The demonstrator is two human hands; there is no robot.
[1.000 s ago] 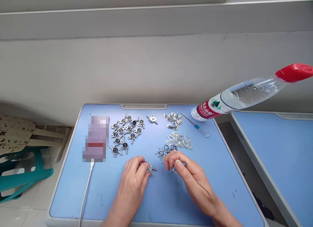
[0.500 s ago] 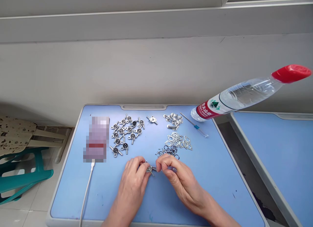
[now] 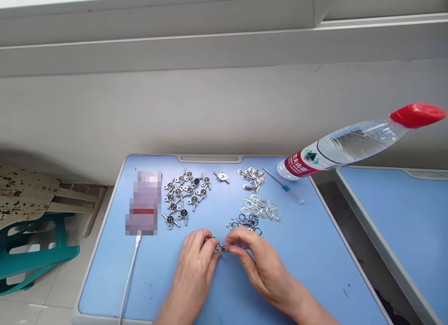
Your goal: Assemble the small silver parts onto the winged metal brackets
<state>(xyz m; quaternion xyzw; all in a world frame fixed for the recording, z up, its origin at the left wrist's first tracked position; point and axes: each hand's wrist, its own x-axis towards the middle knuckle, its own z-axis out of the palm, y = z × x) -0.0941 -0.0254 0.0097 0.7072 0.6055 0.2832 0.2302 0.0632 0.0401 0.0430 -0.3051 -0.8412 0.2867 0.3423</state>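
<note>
My left hand (image 3: 199,259) is closed on a small silver metal fitting (image 3: 220,248) with thin pipe stubs, low over the table. Close on its right, my right hand (image 3: 257,257) has thumb and forefinger pinched together at the fitting. A purple see-through screwdriver handle (image 3: 242,245) shows partly inside that hand; the tip is hard to make out. Just beyond the right fingers lie black rubber rings (image 3: 249,219) and tiny screws (image 3: 232,223). Flat silver plates (image 3: 259,206) and small metal levers (image 3: 252,179) lie farther back.
Several similar fittings with black round centres (image 3: 184,214) lie at left, one plain fitting (image 3: 222,177) apart. A second screwdriver (image 3: 286,188) lies near a tall water bottle (image 3: 304,164). A phone (image 3: 145,203) with a white cable (image 3: 129,273) lies left. A green stool (image 3: 38,264) stands beside the table.
The camera view has tilted up slightly, so everything sits lower and farther right. My right fingers have come closer to the fitting, and less of the screwdriver shows.
</note>
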